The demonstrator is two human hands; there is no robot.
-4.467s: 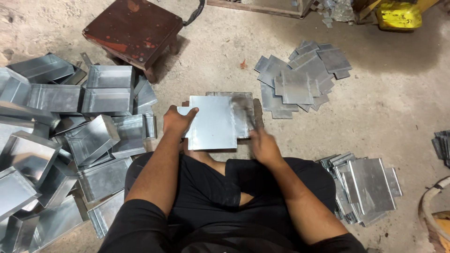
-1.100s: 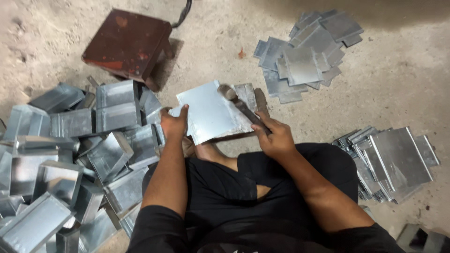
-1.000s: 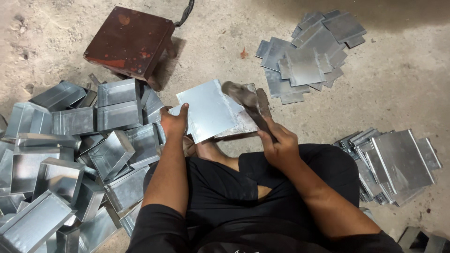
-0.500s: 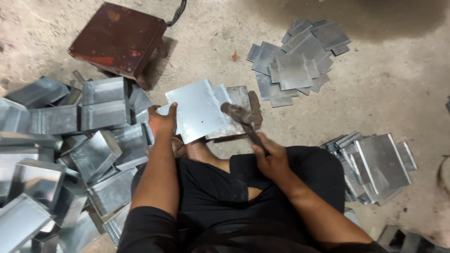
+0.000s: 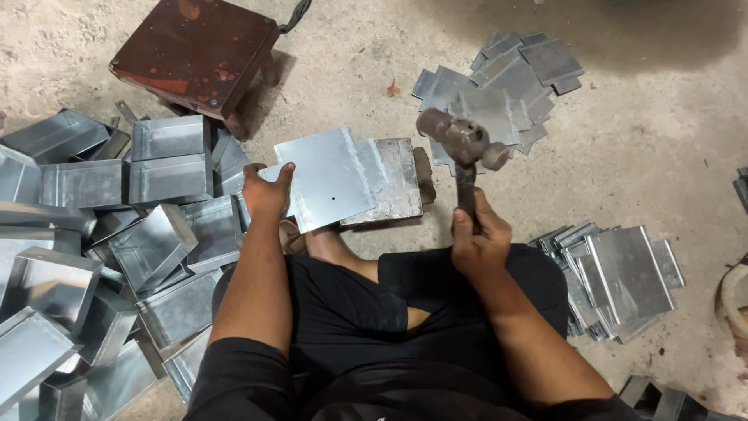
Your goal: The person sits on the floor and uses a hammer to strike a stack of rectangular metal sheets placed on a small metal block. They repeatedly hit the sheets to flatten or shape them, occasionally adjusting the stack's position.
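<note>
We see the concrete floor [image 5: 670,156] filling the frame, and we sit on it with legs folded at the bottom centre. The biggest mass on it is the heap of folded sheet-metal trays [image 5: 101,242], spread over the whole left side. In the upper left stands a rusty dark-red stool [image 5: 195,51], its corner just above the trays. A loose pile of flat metal blanks [image 5: 506,82] lies in the upper centre-right, and a second, neater stack of flat sheets [image 5: 623,277] lies at the right edge, just beside our right knee.

In the middle of the frame a flat metal sheet [image 5: 331,178] lies partly over a grey steel block [image 5: 393,181], overlapping its left part. Our left hand [image 5: 266,191] grips the sheet's left edge, thumb on top and fingers curled under, holding it firmly.

Our right hand [image 5: 479,242] is closed tight around the handle of a hammer [image 5: 463,140]. The rusty head is raised to the right of the block, clear of the sheet, seen in front of the upper pile of blanks.
</note>
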